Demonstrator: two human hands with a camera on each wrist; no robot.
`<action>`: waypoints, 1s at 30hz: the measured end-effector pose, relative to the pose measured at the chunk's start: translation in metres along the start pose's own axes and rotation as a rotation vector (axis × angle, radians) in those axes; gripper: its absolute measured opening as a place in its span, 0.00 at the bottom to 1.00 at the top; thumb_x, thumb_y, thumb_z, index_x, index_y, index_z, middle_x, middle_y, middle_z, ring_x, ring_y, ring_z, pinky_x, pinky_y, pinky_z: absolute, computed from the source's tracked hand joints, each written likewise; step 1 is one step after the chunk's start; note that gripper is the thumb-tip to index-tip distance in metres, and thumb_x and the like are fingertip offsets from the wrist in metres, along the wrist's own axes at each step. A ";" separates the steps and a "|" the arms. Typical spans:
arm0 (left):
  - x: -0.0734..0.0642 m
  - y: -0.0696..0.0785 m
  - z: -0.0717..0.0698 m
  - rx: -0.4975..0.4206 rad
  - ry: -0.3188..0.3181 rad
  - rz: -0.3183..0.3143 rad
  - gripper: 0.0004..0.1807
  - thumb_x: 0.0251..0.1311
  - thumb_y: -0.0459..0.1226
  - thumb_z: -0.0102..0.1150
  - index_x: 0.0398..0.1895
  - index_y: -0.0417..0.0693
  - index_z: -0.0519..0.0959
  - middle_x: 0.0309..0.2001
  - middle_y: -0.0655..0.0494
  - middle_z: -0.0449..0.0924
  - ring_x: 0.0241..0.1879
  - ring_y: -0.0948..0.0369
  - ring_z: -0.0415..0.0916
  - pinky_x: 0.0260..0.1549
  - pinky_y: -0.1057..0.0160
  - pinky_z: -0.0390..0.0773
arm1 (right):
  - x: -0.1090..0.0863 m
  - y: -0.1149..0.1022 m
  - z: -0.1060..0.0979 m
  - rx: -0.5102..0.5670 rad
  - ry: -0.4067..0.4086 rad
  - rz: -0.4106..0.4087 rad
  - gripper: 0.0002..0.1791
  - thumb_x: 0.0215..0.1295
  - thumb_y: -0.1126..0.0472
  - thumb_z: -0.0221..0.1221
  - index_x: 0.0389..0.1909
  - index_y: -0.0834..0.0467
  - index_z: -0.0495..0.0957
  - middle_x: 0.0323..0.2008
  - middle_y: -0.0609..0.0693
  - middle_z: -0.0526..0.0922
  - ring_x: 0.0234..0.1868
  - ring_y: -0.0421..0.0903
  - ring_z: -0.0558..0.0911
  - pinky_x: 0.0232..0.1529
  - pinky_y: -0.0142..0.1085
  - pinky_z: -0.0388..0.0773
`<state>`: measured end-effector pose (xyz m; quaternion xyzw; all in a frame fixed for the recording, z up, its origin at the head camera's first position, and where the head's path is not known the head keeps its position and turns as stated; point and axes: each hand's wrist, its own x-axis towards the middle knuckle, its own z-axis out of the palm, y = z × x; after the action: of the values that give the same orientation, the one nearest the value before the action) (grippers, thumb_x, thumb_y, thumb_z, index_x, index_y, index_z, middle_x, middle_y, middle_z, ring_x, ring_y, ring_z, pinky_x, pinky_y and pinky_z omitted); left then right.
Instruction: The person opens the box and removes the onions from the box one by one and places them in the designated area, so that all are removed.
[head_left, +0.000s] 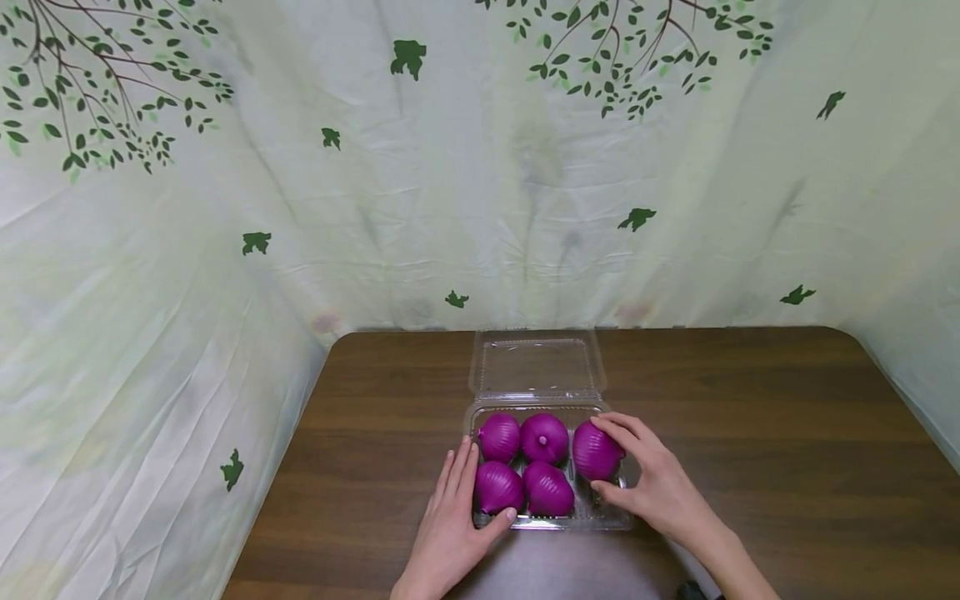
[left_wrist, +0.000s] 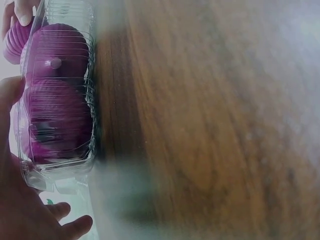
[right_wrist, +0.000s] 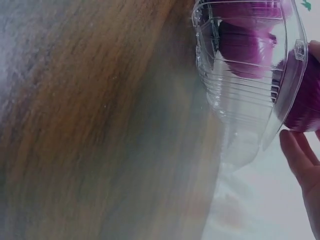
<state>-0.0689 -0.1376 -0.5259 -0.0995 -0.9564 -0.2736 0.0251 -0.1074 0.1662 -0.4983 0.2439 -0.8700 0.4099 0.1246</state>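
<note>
A clear plastic clamshell box (head_left: 551, 523) sits near the front of the table, with several purple onions inside. Two lie in its back row, left (head_left: 499, 437) and middle, and two in the front row. Above the box's right back part, my right hand (head_left: 660, 487) grips another purple onion (head_left: 597, 450) between fingers and thumb. In the right wrist view this onion (right_wrist: 304, 95) shows at the box's rim, partly raised above it. My left hand (head_left: 448, 527) rests along the box's left side with straight fingers, its thumb at the front rim.
The box's hinged lid (head_left: 538, 367) lies open towards the table's back edge. Brown wood-look table (head_left: 765, 433) extends on both sides. Behind and to the left hangs a pale cloth (head_left: 480, 192) printed with branches and green leaves.
</note>
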 end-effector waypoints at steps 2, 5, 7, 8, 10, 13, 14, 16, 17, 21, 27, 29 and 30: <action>0.000 0.000 0.000 0.000 -0.002 -0.002 0.55 0.56 0.67 0.57 0.79 0.48 0.50 0.79 0.58 0.41 0.76 0.48 0.42 0.67 0.40 0.56 | -0.001 0.000 0.000 -0.010 0.014 0.002 0.47 0.42 0.62 0.79 0.67 0.48 0.71 0.62 0.45 0.70 0.57 0.45 0.74 0.46 0.38 0.81; 0.000 0.000 0.000 0.000 -0.003 -0.003 0.55 0.56 0.66 0.58 0.78 0.47 0.51 0.79 0.58 0.41 0.76 0.47 0.42 0.66 0.40 0.56 | -0.002 -0.001 -0.001 -0.016 0.029 0.020 0.46 0.42 0.61 0.79 0.67 0.47 0.71 0.62 0.44 0.70 0.56 0.44 0.74 0.47 0.37 0.81; 0.000 0.000 0.000 0.001 -0.003 -0.005 0.55 0.56 0.66 0.58 0.78 0.47 0.51 0.79 0.58 0.41 0.76 0.47 0.42 0.66 0.40 0.57 | -0.003 -0.002 -0.002 -0.002 0.037 0.040 0.47 0.42 0.62 0.79 0.66 0.47 0.70 0.62 0.44 0.71 0.55 0.42 0.75 0.47 0.34 0.80; 0.000 0.000 0.000 0.001 -0.004 -0.006 0.55 0.56 0.66 0.58 0.78 0.47 0.51 0.79 0.58 0.41 0.76 0.47 0.42 0.66 0.40 0.57 | -0.003 -0.002 -0.002 0.010 0.042 0.051 0.47 0.41 0.62 0.79 0.66 0.47 0.70 0.62 0.44 0.71 0.54 0.42 0.75 0.47 0.33 0.80; 0.000 0.000 0.000 -0.002 -0.003 -0.007 0.55 0.56 0.66 0.58 0.78 0.47 0.51 0.79 0.58 0.41 0.76 0.47 0.42 0.66 0.40 0.57 | -0.004 -0.003 -0.002 0.041 0.055 0.073 0.48 0.40 0.64 0.80 0.65 0.48 0.69 0.62 0.44 0.72 0.52 0.42 0.76 0.48 0.31 0.79; 0.000 0.000 0.000 0.000 -0.001 -0.007 0.55 0.56 0.66 0.58 0.79 0.48 0.50 0.79 0.57 0.41 0.76 0.47 0.42 0.66 0.40 0.57 | -0.004 -0.005 -0.003 0.074 0.072 0.103 0.49 0.38 0.65 0.80 0.65 0.48 0.68 0.60 0.44 0.72 0.50 0.43 0.78 0.48 0.31 0.78; 0.000 0.000 0.000 -0.001 0.001 -0.006 0.55 0.55 0.66 0.58 0.79 0.47 0.50 0.79 0.57 0.41 0.76 0.47 0.42 0.66 0.40 0.57 | -0.005 -0.005 -0.004 0.079 0.078 0.106 0.49 0.38 0.66 0.80 0.64 0.48 0.68 0.60 0.44 0.72 0.49 0.44 0.78 0.48 0.32 0.79; 0.000 0.000 0.001 0.002 0.004 -0.004 0.55 0.55 0.66 0.58 0.79 0.47 0.50 0.79 0.57 0.41 0.76 0.47 0.42 0.67 0.40 0.56 | -0.005 -0.005 -0.005 0.074 0.089 0.107 0.49 0.38 0.66 0.80 0.65 0.48 0.67 0.60 0.43 0.72 0.49 0.44 0.78 0.47 0.33 0.79; -0.001 0.000 0.001 0.002 0.006 -0.003 0.55 0.55 0.66 0.58 0.79 0.47 0.50 0.79 0.57 0.41 0.76 0.47 0.42 0.67 0.40 0.56 | -0.005 -0.005 -0.005 0.073 0.097 0.103 0.50 0.38 0.66 0.80 0.65 0.48 0.67 0.60 0.43 0.72 0.49 0.44 0.78 0.47 0.33 0.79; 0.000 0.001 0.001 0.001 0.007 -0.003 0.56 0.55 0.66 0.58 0.79 0.47 0.50 0.79 0.57 0.41 0.76 0.47 0.42 0.67 0.40 0.56 | -0.006 -0.004 -0.009 0.065 0.134 0.080 0.49 0.39 0.65 0.80 0.66 0.50 0.68 0.61 0.45 0.73 0.49 0.44 0.78 0.47 0.32 0.78; -0.001 0.001 0.001 -0.011 -0.002 -0.011 0.56 0.55 0.66 0.58 0.79 0.48 0.50 0.79 0.57 0.41 0.75 0.47 0.42 0.66 0.39 0.56 | -0.007 0.002 -0.016 0.059 0.143 0.102 0.49 0.40 0.66 0.79 0.67 0.50 0.68 0.60 0.45 0.73 0.49 0.42 0.77 0.49 0.24 0.74; 0.000 0.001 0.001 -0.014 -0.002 -0.011 0.55 0.55 0.66 0.58 0.79 0.48 0.50 0.79 0.57 0.41 0.75 0.47 0.42 0.66 0.39 0.56 | -0.008 0.005 -0.018 0.031 0.142 0.107 0.49 0.39 0.65 0.79 0.66 0.51 0.68 0.60 0.45 0.73 0.50 0.41 0.76 0.49 0.23 0.73; 0.000 0.001 0.001 -0.015 -0.001 -0.009 0.55 0.55 0.66 0.59 0.79 0.48 0.50 0.79 0.57 0.41 0.75 0.47 0.42 0.66 0.40 0.56 | -0.008 0.006 -0.019 0.016 0.143 0.106 0.49 0.39 0.65 0.79 0.66 0.51 0.68 0.59 0.45 0.73 0.50 0.40 0.75 0.49 0.23 0.73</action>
<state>-0.0685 -0.1369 -0.5261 -0.0955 -0.9547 -0.2809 0.0228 -0.1037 0.1871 -0.4933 0.1683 -0.8673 0.4394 0.1627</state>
